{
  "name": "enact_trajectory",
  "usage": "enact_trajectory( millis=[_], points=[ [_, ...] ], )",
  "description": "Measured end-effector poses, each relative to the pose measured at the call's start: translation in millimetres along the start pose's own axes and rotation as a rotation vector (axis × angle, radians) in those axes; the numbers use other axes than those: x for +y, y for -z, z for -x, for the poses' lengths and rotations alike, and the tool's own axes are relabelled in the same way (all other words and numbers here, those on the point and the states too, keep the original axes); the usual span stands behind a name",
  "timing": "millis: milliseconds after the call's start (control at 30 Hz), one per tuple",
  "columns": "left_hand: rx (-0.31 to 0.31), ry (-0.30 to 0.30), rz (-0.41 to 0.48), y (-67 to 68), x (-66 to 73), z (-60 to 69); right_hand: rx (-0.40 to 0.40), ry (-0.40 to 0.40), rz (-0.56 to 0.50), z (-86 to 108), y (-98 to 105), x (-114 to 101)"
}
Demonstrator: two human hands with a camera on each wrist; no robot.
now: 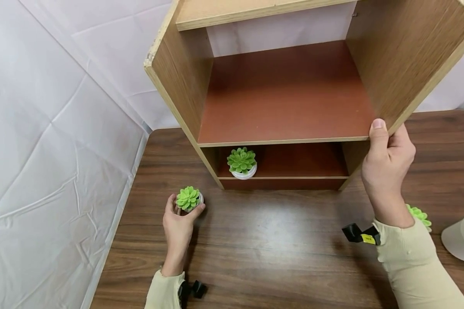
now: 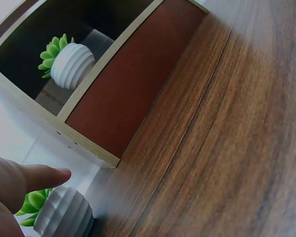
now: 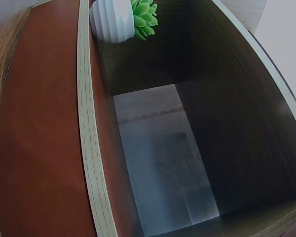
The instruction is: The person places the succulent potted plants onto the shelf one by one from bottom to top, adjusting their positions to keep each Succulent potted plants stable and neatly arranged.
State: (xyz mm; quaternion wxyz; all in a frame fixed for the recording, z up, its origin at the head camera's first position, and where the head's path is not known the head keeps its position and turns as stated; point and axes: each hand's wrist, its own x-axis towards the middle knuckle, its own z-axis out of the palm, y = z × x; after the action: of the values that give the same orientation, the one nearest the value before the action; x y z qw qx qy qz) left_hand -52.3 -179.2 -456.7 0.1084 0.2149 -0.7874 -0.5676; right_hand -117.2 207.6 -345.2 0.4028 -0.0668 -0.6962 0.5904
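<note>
In the head view my left hand (image 1: 179, 229) has its thumb and fingers curled around a small green succulent in a white pot (image 1: 188, 198), left of the shelf unit on the table. The left wrist view shows that ribbed pot (image 2: 66, 213) beside the unit's lower corner, below my extended finger. My right hand (image 1: 388, 165) grips the front edge of the unit's right side panel (image 1: 421, 56), thumb at the end of the middle shelf (image 1: 286, 98). Another potted succulent (image 1: 242, 163) stands at the left end of the lower compartment, also visible in the right wrist view (image 3: 112, 20).
Partly behind my right sleeve is another green succulent (image 1: 419, 216). A larger white pot (image 1: 462, 238) stands at the table's right. White sheeting (image 1: 54, 150) hangs along the left side and behind the wooden table (image 1: 255, 257).
</note>
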Motion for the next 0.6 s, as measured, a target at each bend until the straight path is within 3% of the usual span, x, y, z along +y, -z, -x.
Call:
enact_trajectory(
  millis=[600],
  points=[
    [0.015, 0.014, 0.1, -5.4, -2.1, -2.0, 0.018, 0.005, -0.03, -1.2, -3.4, -0.9]
  ],
)
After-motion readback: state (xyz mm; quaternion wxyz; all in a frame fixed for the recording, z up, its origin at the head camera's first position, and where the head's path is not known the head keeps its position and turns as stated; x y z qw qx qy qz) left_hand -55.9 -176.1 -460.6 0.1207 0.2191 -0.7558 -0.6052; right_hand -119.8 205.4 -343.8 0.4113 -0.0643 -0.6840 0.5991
